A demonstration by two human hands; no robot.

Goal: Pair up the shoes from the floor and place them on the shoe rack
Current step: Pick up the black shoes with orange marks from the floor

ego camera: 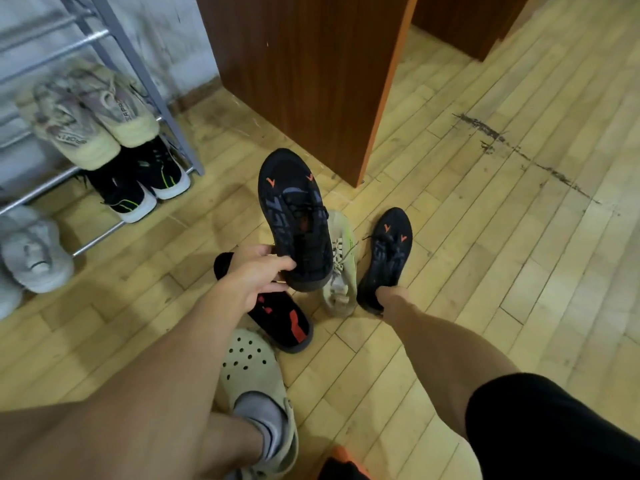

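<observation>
Two black sneakers with orange marks, one at each hand. Left hand (256, 273) pinches the raised sneaker (294, 216) at its heel, thumb on top and fingers beneath, toe pointing away, held above the floor (485, 258). Right hand (385, 295) is down at the heel of the second sneaker (387, 258), which lies on the boards. Its fingers are hidden, so the grip cannot be told. Pale laced sneaker (341, 275) lies just beside the second sneaker. Black slipper (282, 318) with red insole lies below the left wrist. Beige clog (249, 368) is on the person's foot. Shoe rack (149, 74) at far left holds a cream pair (97, 116) above a black-and-white pair (138, 185). Grey shoes (33, 254) sit by the lowest rails.
</observation>
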